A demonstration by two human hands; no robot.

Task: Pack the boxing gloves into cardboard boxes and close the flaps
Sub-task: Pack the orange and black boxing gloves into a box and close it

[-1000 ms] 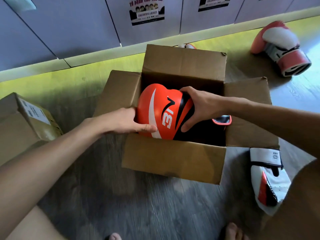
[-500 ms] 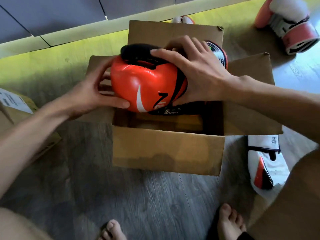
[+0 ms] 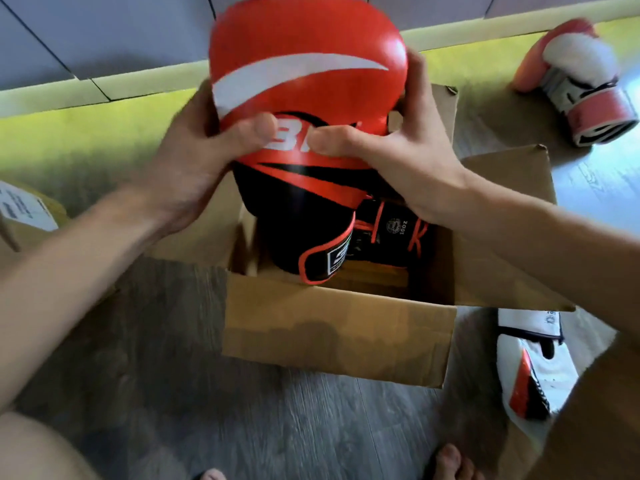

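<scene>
gripping the orange glove (image 3: 304,64) on either side, the left hand (image 3: 194,161) and right hand (image 3: 405,157) have lifted it upright, cuff-down over the open cardboard box (image 3: 332,334), where moments ago it lay inside; repacking still lies ahead.

orange glove (image 3: 304,74) blocks box (image 3: 336,337) mouth, bare floor (image 3: 180,393) around

Both hands, left (image 3: 187,161) and right (image 3: 412,157), clasp an orange glove (image 3: 304,81) upright above an open box (image 3: 332,337) on the floor (image 3: 242,420). Two white gloves (image 3: 585,81) (image 3: 530,372) lie right of the box.
</scene>
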